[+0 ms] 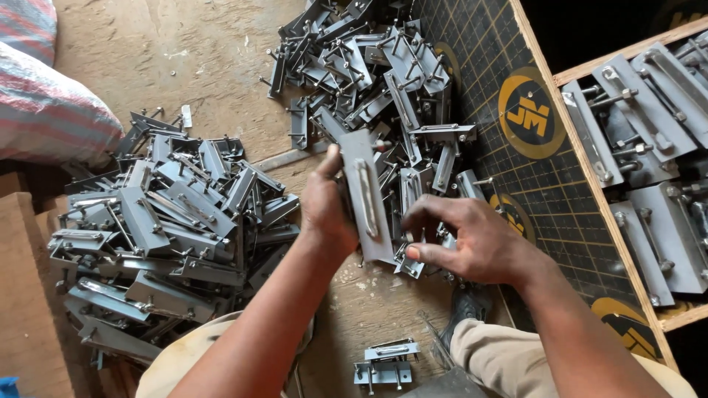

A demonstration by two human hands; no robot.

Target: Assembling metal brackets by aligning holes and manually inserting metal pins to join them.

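Observation:
My left hand (326,210) grips a grey slotted metal bracket (366,193), holding it upright by its left edge above the wooden floor. My right hand (463,237) is just to the right of it, fingers curled and pinched at the bracket's lower right corner; a small part between the fingertips cannot be made out. Beyond both hands lies a pile of similar brackets with bolts (372,70).
A second heap of brackets (166,236) lies to the left. A wooden crate (590,169) at right holds stacked brackets (649,125), beside a dark gridded panel (501,81). Two brackets (383,361) sit near my knees. A striped sack (44,110) lies far left.

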